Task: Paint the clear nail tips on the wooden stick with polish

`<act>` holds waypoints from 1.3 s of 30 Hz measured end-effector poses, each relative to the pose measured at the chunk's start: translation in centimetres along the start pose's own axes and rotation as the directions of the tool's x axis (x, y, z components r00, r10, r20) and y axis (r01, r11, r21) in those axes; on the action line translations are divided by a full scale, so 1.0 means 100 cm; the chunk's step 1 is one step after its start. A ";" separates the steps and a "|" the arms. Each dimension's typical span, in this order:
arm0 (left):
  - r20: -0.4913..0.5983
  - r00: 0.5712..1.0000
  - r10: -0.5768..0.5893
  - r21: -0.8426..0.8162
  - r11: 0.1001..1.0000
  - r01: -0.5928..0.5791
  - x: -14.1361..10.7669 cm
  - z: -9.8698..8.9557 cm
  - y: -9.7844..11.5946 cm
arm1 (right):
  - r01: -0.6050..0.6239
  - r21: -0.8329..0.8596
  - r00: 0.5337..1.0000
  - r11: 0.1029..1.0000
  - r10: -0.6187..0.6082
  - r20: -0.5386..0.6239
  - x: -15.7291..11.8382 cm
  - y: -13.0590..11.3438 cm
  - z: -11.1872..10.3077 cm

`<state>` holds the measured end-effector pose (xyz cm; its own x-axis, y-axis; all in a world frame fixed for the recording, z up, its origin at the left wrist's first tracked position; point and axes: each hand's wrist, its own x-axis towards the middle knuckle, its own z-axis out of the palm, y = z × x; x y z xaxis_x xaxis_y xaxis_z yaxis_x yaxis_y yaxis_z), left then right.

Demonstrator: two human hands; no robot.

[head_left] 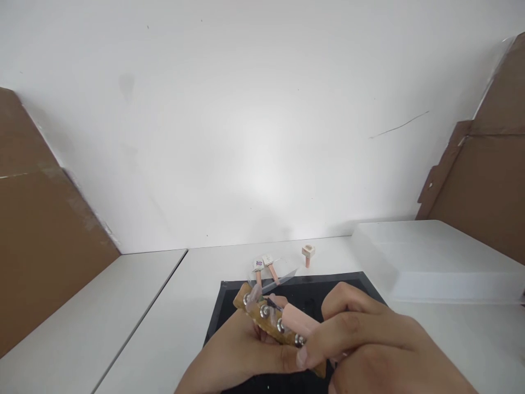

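My left hand (241,350) holds a yellowish-brown strip (270,325) that carries several round metal pieces, its thumb along the near side. Clear, pale pieces stand on the strip's far end. In my right hand (369,339) is a pink cylindrical handle (298,320) with a dark tip, pinched between fingers and thumb. That tip is over the strip, close to the clear pieces; whether it touches them I cannot tell. Both hands are above a black mat (233,298).
Two pink-stemmed pieces with pale square heads (267,260) lie behind the mat by a clear plastic item. Another square-headed piece (308,251) stands to their right. A translucent white box (443,262) sits at right. Cardboard panels (45,219) flank both sides.
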<state>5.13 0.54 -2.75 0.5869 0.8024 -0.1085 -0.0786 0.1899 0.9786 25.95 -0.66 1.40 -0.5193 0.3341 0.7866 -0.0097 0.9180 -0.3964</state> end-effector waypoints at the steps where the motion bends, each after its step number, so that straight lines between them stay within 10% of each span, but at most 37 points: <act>1: 0.006 1.000 0.003 0.005 1.000 -0.003 -0.001 0.000 -0.001 | 0.008 0.022 1.000 1.000 -0.008 -0.025 -0.001 0.002 0.001; 8: -0.027 0.998 -0.059 0.038 0.997 0.060 -0.009 -0.008 -0.002 | -0.076 0.301 0.863 0.951 0.214 -0.459 -0.015 0.012 0.025; 13: -0.047 0.997 -0.066 0.105 0.992 0.071 -0.010 -0.013 0.000 | -0.108 0.456 0.850 0.883 0.320 -0.419 -0.013 0.018 0.025; 27: -0.014 0.999 0.045 0.236 0.971 -0.040 -0.004 -0.005 -0.003 | -0.243 0.231 0.886 0.942 0.312 -0.343 -0.011 0.024 0.024; 39: -0.053 0.997 -0.051 0.241 0.968 0.063 -0.009 -0.007 -0.004 | -0.254 0.165 0.788 0.953 0.303 -0.537 -0.011 0.021 0.030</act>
<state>4.05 0.10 -3.12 0.5463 0.8206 -0.1679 0.1551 0.0979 0.9830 23.91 0.29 -1.75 0.0466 0.6559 0.7534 -0.0184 0.7546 -0.6559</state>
